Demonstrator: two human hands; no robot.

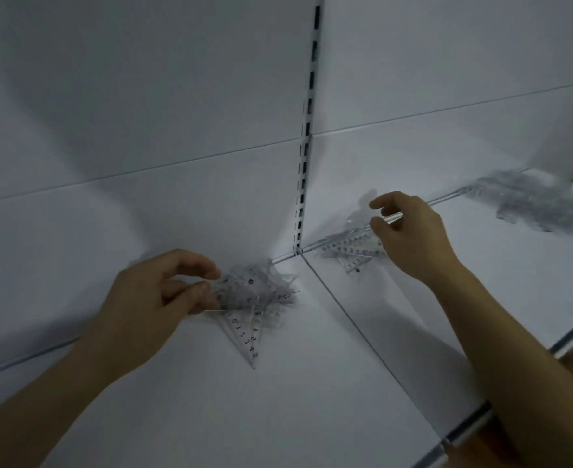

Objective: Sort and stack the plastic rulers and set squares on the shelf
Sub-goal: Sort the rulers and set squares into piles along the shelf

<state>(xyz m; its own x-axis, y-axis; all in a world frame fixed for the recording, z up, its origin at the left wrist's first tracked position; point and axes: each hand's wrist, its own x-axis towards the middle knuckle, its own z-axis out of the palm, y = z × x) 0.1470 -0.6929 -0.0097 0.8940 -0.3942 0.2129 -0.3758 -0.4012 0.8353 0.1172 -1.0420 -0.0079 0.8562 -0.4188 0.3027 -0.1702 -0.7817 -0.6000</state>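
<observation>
Sorting under way, both hands busy on the shelf [312,383]

The left hand [150,298] pinches a clear set square [244,327] atop its pile just beyond the fingers [207,290]; the right hand [410,231] grips a ruler [391,217] over another pile [352,251]; next, I'd judge, laying each flush.

Two hands are in view, the left hand [150,292] and the right hand [410,231]. Three heaps of clear plastic rulers and set squares lie on the white shelf [278,400]: the left heap [254,298], the middle heap [352,248] and the far right heap [541,201]. The pieces overlap and blur, so the number in each heap cannot be told; perhaps a handful apiece.
</observation>
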